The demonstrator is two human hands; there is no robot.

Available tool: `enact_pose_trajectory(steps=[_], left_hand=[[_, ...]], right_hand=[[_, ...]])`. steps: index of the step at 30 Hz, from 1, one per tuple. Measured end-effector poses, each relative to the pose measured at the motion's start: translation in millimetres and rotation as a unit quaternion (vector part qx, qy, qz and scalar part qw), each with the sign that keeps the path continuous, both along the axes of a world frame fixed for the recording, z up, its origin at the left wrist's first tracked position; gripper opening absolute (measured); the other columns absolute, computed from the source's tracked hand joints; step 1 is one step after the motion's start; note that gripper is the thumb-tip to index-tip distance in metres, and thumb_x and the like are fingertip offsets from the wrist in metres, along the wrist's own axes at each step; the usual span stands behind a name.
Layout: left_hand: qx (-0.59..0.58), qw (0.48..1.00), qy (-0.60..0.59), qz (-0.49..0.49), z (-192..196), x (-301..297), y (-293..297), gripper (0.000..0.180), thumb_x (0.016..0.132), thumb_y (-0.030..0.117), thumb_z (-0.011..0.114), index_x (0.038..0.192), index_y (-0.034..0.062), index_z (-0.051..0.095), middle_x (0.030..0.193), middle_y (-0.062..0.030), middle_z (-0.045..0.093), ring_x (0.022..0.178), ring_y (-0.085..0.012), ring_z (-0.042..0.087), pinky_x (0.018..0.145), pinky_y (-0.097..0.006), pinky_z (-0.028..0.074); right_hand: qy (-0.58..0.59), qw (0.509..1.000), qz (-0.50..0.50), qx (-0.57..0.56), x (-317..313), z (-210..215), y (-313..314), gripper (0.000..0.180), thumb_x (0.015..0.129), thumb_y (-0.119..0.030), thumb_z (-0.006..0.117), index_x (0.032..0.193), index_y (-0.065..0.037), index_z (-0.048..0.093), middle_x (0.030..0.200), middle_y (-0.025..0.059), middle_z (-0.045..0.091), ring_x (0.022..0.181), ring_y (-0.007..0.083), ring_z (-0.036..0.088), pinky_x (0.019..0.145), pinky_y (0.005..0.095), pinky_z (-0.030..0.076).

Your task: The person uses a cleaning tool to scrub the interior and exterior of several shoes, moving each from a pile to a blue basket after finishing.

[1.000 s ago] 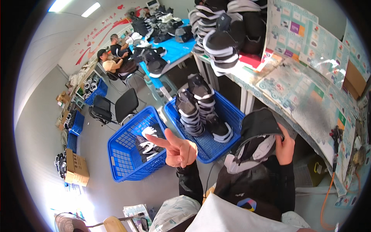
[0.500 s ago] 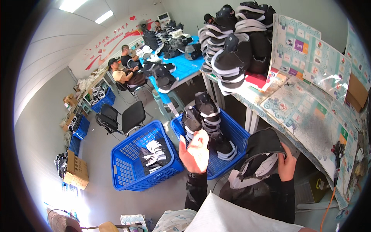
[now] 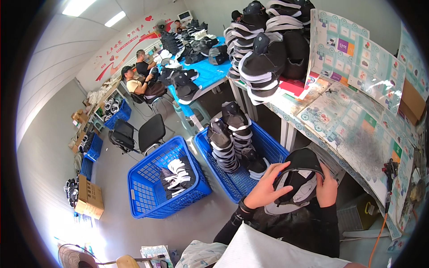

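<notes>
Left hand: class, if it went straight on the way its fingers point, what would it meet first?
The black cap: the left hand points up and rightward at it, fingertips at its rim. They look to be touching already, though depth makes contact hard to confirm.

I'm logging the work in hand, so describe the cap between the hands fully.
The cap looks like fabric: black crown, pale panels inside, light grey brim along its lower side. It is tilted, its opening facing the camera. The left hand, thumb spread, meets its left edge; the right hand grips the right edge. Stitching is too small to tell.
</notes>
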State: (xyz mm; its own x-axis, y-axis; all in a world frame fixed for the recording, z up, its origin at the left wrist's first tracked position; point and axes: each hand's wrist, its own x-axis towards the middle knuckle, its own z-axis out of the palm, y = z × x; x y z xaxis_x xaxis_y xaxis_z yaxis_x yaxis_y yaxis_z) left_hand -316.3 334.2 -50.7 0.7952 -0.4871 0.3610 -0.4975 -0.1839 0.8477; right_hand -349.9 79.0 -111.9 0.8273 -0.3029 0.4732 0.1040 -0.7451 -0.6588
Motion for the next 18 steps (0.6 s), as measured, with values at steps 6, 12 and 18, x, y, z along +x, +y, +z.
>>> enact_pose_trajectory(steps=[6, 12, 18], left_hand=[[0.076, 0.994, 0.006, 0.080, -38.9, 2.9, -6.8, 0.067, 0.094, 0.020, 0.078, 0.153, 0.0063, 0.048, 0.125, -0.0189, 0.059, 0.110, -0.0373, 0.062, 0.096, -0.039, 0.051], [0.069, 0.991, -0.021, 0.111, -48.4, 5.2, -6.1, 0.059, 0.095, 0.017, 0.075, 0.149, 0.0053, 0.053, 0.120, -0.0184, 0.062, 0.106, -0.0378, 0.064, 0.092, -0.039, 0.052], [0.071, 0.989, -0.015, 0.128, -52.3, 8.0, -5.2, 0.053, 0.095, 0.015, 0.074, 0.144, 0.0050, 0.057, 0.116, -0.0180, 0.064, 0.105, -0.0388, 0.065, 0.091, -0.041, 0.052]], right_hand=[[0.076, 0.992, 0.005, -0.102, -5.9, -17.8, 3.2, 0.051, 0.093, -0.011, 0.072, 0.143, -0.011, 0.061, 0.092, 0.0226, 0.071, 0.082, 0.0441, 0.069, 0.071, 0.0519, 0.054], [0.054, 0.994, 0.016, -0.093, -2.3, -26.2, 6.7, 0.048, 0.093, -0.013, 0.073, 0.140, -0.010, 0.062, 0.085, 0.0213, 0.070, 0.080, 0.0433, 0.069, 0.069, 0.0523, 0.053], [0.055, 0.993, 0.035, -0.100, 1.8, -27.7, 7.3, 0.045, 0.092, -0.016, 0.074, 0.136, -0.010, 0.065, 0.083, 0.0207, 0.070, 0.077, 0.0426, 0.069, 0.068, 0.0517, 0.054]])
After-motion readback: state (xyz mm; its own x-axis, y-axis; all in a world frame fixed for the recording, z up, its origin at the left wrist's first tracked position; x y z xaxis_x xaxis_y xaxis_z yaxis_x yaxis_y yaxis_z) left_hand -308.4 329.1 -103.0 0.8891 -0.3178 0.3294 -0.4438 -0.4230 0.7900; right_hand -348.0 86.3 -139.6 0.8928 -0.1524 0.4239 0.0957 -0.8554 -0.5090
